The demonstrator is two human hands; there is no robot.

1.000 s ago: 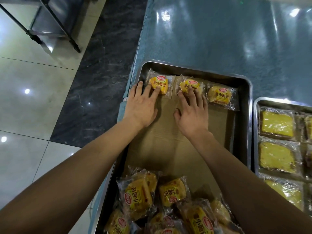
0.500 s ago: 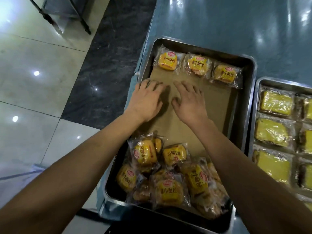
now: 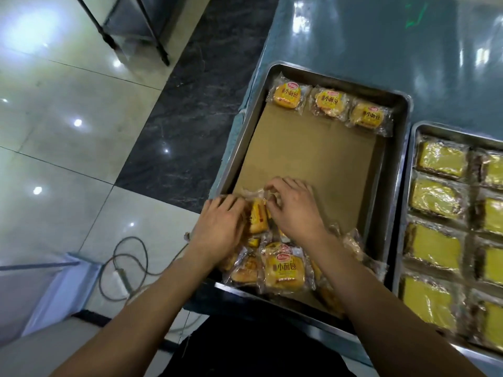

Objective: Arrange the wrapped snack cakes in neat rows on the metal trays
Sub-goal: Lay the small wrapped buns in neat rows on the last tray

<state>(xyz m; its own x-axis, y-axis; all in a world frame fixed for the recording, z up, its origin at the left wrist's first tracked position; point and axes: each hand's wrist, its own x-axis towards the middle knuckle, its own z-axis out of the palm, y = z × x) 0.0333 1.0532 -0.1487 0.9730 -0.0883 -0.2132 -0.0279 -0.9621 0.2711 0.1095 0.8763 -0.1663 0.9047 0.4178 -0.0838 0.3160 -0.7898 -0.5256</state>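
A metal tray (image 3: 400,110) lined with brown cardboard (image 3: 313,156) holds three wrapped snack cakes in a row along its far edge: one at far left (image 3: 287,96), one in the middle (image 3: 330,102), one at right (image 3: 368,116). A loose pile of wrapped cakes (image 3: 284,269) lies at the tray's near end. My left hand (image 3: 217,229) and my right hand (image 3: 295,208) are both on top of that pile, fingers curled around a tilted wrapped cake (image 3: 258,218) between them.
A second metal tray (image 3: 416,131) to the right is filled with rows of wrapped yellow cakes (image 3: 436,198). Both trays sit on a blue-green table (image 3: 381,36). To the left are tiled floor, a cable (image 3: 128,257) and a metal rack's legs (image 3: 160,47).
Both hands have drawn back from the far row of three cakes to the near pile and closed around a cake there. The view has tilted down toward me.
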